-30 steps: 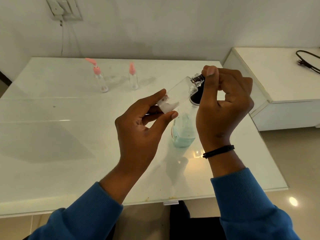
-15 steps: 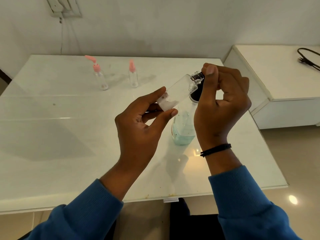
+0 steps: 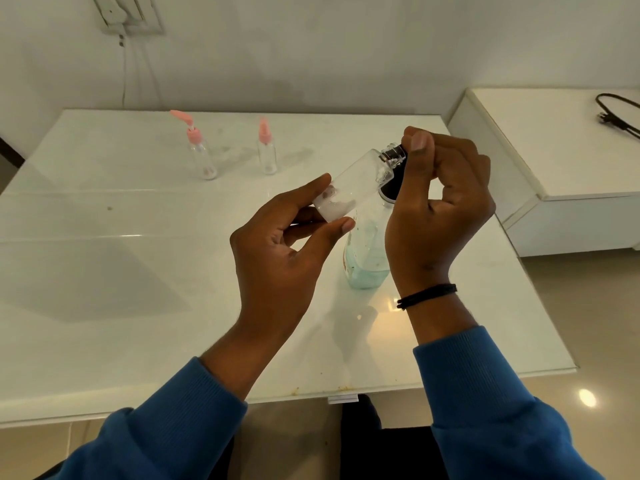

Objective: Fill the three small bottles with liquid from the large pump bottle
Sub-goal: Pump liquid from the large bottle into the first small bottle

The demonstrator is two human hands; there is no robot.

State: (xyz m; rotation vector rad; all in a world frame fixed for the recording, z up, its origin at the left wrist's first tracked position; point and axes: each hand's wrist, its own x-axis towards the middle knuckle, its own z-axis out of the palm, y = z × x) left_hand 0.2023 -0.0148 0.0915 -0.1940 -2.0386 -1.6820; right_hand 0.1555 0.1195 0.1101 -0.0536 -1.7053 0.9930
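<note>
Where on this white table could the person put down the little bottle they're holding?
Bare tabletop stretches left of the left hand, in front of the two pink-capped bottles. It is crowded under the right hand, around the large pump bottle.

A clear small bottle was tilted, neck against the nozzle of the large pump bottle, which stood upright holding pale blue liquid. Two pink-capped small bottles stood upright, well apart behind.

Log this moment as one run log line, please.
left hand: holds small clear bottle tilted | right hand: at pump bottle top | two pink-capped bottles: waiting upright
</note>
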